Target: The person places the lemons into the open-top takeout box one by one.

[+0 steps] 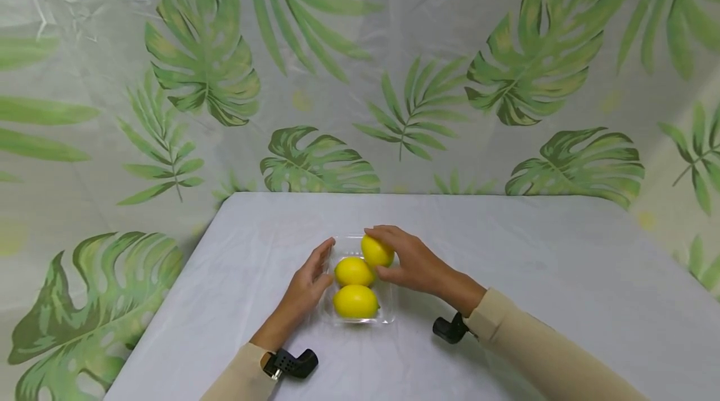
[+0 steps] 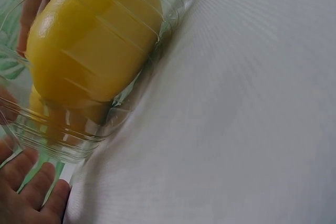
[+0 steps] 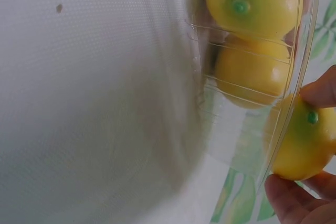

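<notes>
A clear plastic container (image 1: 387, 304) stands on the table with two yellow lemons inside, the near lemon (image 1: 355, 301) and the middle lemon (image 1: 353, 271), lying close together. My right hand (image 1: 415, 263) pinches a third lemon (image 1: 377, 252) between thumb and fingers at the far right part of the container. In the right wrist view this held lemon (image 3: 302, 142) is at the container's rim, its green tip showing. My left hand (image 1: 306, 285) lies along the container's left side with relaxed, spread fingers. In the left wrist view its fingers (image 2: 37, 187) are beside the clear wall.
A white cloth covers the table (image 1: 484, 232). Behind it hangs a leaf-patterned curtain (image 1: 433, 26). A black wrist camera (image 1: 298, 363) is strapped to the left wrist, and another wrist camera (image 1: 450, 329) to the right.
</notes>
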The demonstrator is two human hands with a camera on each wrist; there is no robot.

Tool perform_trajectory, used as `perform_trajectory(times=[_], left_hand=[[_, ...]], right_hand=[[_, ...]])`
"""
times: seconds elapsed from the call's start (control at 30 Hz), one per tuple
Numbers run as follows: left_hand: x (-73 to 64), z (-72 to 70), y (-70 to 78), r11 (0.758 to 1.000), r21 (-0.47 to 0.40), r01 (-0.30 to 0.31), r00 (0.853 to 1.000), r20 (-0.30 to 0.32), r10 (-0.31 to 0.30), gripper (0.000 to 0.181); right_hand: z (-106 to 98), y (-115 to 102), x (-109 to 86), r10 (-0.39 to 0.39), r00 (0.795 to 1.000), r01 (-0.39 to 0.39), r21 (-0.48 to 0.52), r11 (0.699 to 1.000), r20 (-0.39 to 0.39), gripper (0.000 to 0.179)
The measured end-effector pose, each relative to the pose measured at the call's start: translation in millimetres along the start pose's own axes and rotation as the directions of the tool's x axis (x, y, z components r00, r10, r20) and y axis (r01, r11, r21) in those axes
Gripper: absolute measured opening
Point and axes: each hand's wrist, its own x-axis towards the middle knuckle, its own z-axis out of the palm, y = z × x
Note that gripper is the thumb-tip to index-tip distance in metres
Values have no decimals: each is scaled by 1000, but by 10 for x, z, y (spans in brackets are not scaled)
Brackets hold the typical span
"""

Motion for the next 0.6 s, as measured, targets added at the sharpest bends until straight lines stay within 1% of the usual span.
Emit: perform_trajectory(times=[0.23,0.4,0.6], left_hand=[[0,8,0,1000,-16,1,1000,-4,-1,61],[0,14,9,1000,-20,-2,1000,-4,2,61],[6,6,12,1000,-4,3,1000,5,-3,61]], right_hand=[[20,0,1,23,999,-23,-5,1000,33,62],[20,-3,-10,22,1000,-21,-19,1000,22,61],[9,-15,-16,32,999,-32,-22,999,16,58]])
